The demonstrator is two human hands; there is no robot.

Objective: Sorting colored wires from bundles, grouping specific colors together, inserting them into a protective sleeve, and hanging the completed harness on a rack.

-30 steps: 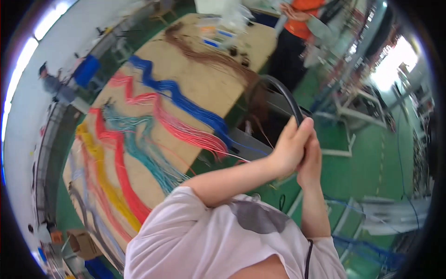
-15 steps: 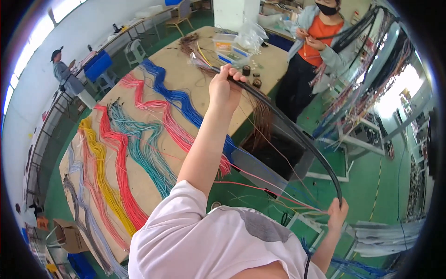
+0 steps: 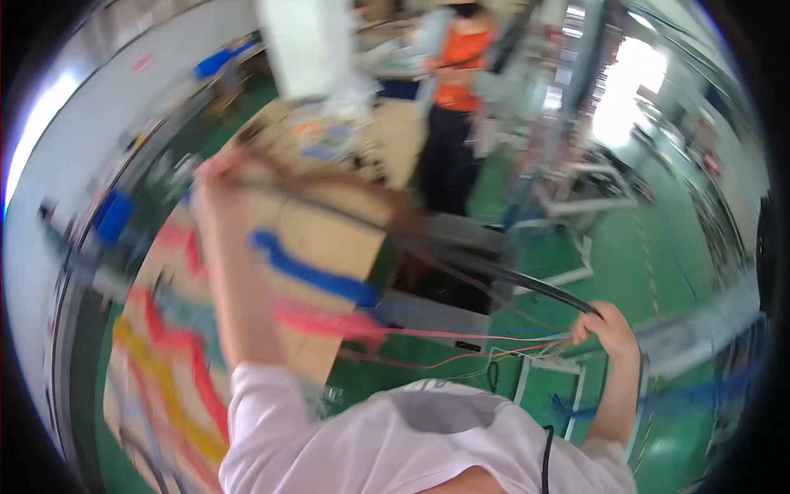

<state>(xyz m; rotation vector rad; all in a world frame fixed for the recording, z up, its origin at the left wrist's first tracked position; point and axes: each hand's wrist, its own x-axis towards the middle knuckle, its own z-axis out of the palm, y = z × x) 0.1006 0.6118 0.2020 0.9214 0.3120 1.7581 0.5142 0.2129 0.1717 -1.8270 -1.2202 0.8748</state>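
Observation:
A long black tube (image 3: 527,284) stretches between my two hands across the view. My left hand (image 3: 222,171), raised over the far left of the table and smeared by motion, is closed round the tube near its far end. At the right, over the floor, my right hand (image 3: 611,329) grips the other end of the tube. Thin pink and red wires (image 3: 461,335) run in from the left and meet at my right hand. On the table lie wavy wire bundles: blue (image 3: 317,276), red (image 3: 185,346), yellow (image 3: 169,391) and teal (image 3: 185,311), all blurred.
A tan table (image 3: 329,247) fills the left, with a clear plastic bag (image 3: 350,99) near its far end. Beside it stands a dark open bin (image 3: 436,284). A co-worker in an orange top (image 3: 461,70) stands beyond. White metal frames (image 3: 580,202) stand at the right.
My left hand has swept left with the tube, which now lies flatter. My right hand has risen slightly. The whole view has turned right, and the scene is blurred.

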